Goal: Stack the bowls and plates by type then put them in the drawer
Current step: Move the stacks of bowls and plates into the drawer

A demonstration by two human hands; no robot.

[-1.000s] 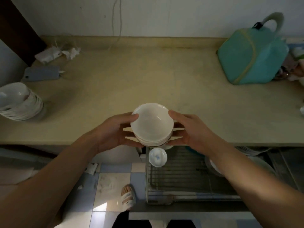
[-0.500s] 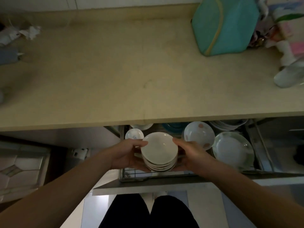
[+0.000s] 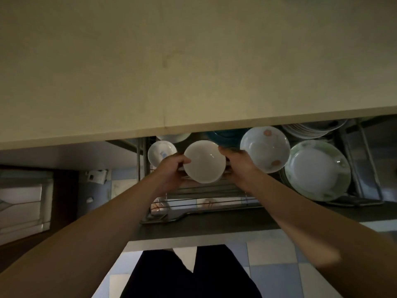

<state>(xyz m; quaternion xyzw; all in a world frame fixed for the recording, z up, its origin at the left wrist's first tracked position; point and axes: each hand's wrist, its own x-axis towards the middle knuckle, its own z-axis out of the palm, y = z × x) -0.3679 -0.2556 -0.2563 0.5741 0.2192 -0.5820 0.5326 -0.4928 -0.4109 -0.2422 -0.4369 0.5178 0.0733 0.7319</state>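
Gripped from both sides, the stack of plain white ceramic bowls [image 3: 204, 161] sits between the left hand [image 3: 171, 168] and right hand [image 3: 238, 166], fingers curled round its rim and base. It hangs over the open wire-rack drawer [image 3: 193, 214], just left of the rack's floral white bowl [image 3: 265, 149] and just right of the small blue-patterned dish [image 3: 161, 152]. Setting down looks to need a straight lowering into that gap.

The counter [image 3: 193, 72] hides the back of the drawer [image 3: 214, 220]. A blue dish [image 3: 227, 136] and a plate stack [image 3: 311, 131] peek out halfway.
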